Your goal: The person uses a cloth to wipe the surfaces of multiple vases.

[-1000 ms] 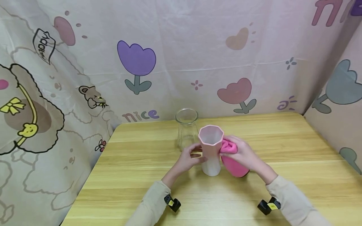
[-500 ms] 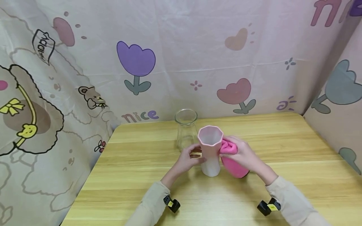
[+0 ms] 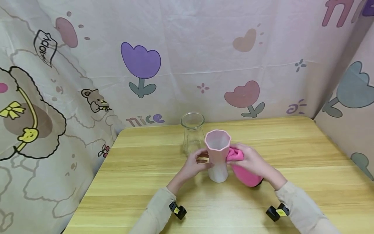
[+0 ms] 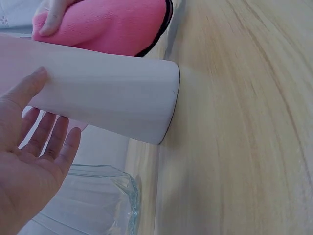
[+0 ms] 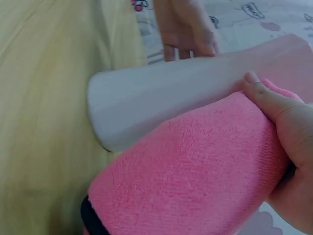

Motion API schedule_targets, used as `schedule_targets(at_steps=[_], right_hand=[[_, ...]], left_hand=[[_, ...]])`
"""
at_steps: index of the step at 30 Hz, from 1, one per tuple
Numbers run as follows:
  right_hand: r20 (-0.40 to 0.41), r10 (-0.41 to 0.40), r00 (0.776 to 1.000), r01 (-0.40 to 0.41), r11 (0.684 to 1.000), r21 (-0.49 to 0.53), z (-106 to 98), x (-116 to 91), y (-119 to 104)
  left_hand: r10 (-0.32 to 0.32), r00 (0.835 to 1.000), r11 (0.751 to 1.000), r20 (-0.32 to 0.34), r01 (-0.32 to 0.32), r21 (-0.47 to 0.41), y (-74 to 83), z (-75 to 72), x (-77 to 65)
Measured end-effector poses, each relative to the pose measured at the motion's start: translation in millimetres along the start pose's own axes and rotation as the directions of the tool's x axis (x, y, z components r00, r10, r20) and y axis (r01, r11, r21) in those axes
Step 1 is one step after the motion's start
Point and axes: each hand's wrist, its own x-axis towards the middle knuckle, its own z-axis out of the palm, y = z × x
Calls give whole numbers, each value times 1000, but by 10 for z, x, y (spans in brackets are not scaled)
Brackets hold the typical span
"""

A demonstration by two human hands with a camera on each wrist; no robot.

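Note:
A tall faceted vase (image 3: 218, 169), pink at the top and fading to white below, stands upright on the table. My left hand (image 3: 195, 165) holds it from the left side; in the left wrist view the thumb and fingertips (image 4: 38, 73) lie around its wall. On the other side, my right hand (image 3: 253, 159) grips a bunched pink cloth (image 3: 247, 175) against the upper part of the vase. The cloth's loose end, edged in black, hangs down beside the vase. In the right wrist view my right thumb (image 5: 261, 93) lies over the cloth at the vase wall.
A clear glass vase (image 3: 193, 138) with a flared rim stands behind the pink one, partly hidden by it. The wooden table (image 3: 140, 182) ends at a printed curtain (image 3: 181, 58) at the back and sides. Black cameras (image 3: 178, 210) are strapped to both wrists.
My right hand has shifted slightly downward, and the cloth's hanging end has swung a little right and down. The vase and my left hand have stayed in place.

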Motion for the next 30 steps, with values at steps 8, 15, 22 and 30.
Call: schedule_targets(at_steps=[8,15,22,30], right_hand=[[147,57,987,-46,996,-78,110,-9,79],[268,80,960,-20,976,-218,221,-20,143],[306,80,949,-7,972,-233,238,-36,168],[169,93,981,-78,993,-92,-22,-38,73]], left_hand=[[-7,1000,1000,-3,7,-15,15,9,1],[2,1000,1000,-4,-2,2,11,5,3],[-8,1000,1000,3,8,-1,8,2,4],[10,1000,998,-15,-9,64,-184,6,38]])
